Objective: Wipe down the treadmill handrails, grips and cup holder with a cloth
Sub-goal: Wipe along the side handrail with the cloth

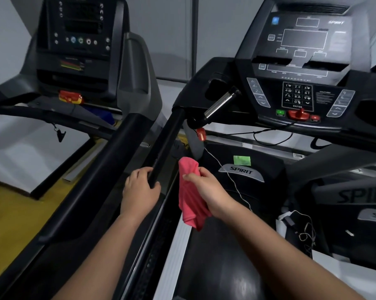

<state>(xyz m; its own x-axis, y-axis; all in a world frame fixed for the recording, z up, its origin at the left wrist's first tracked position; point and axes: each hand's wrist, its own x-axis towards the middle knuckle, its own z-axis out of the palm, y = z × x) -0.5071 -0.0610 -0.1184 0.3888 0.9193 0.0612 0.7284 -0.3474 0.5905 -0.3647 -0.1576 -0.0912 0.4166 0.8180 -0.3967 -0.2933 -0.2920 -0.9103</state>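
- While the person stands on the right-hand treadmill, its black left handrail serves as landmark: a long, rigid bar running up toward the console.
- Chrome pulse grip: just right of the handrail's upper end, smooth, likely slippery under a cloth.
- Cloth: pink, just right of the handrail's near end, not touching it. Hangs limp; light, soft, will bunch. Best gathered mid-length and wrapped round the bar.
- Left hand: fingers curled around the handrail's near end.
- Right hand: thumb and fingers pinching the cloth's upper part.
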